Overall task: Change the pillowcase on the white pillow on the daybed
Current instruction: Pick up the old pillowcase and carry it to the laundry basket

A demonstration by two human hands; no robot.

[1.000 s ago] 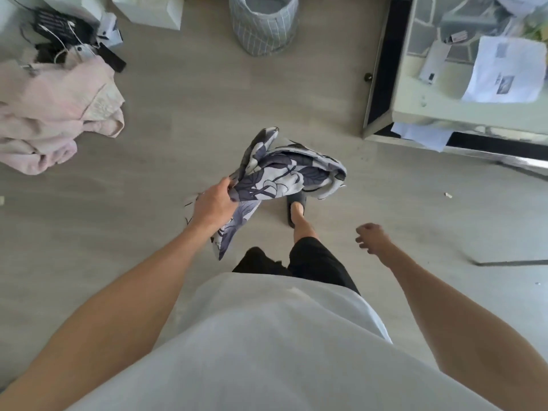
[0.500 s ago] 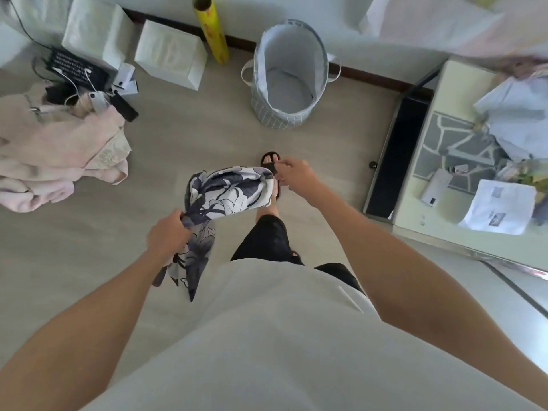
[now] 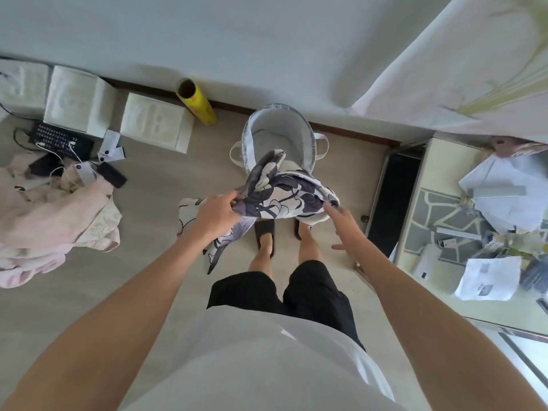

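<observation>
Vs half a sec ago I'm closer to the wall: the laundry basket now sits right beyond my feet, and the bunched pillowcase is up over its near rim, where before it hung lower, short of the basket. It was stretched flat between both hands then; now it's gathered into a thicker wad. My right hand had been pinching the far end; now the fingers are spread and loose, fingertips just touching the right end of the cloth, palm down, thumb out to the side. My left hand has shifted up and toward center, closed tight on the left end of the cloth, pinching a fold between thumb and fingers.

Pillowcase: dark grey/white floral print, long axis runs roughly left-right between the hands, tilted a bit, right end further from me. One flap sticks up toward the basket mouth, a tail hangs down below the left hand toward my left slipper, and a pale bit pokes out left of the hand.

Surroundings: pink clothes heap on the floor far left, yellow roll leaning at the wall, white boxes beside it, low table w/ papers on the right.
</observation>
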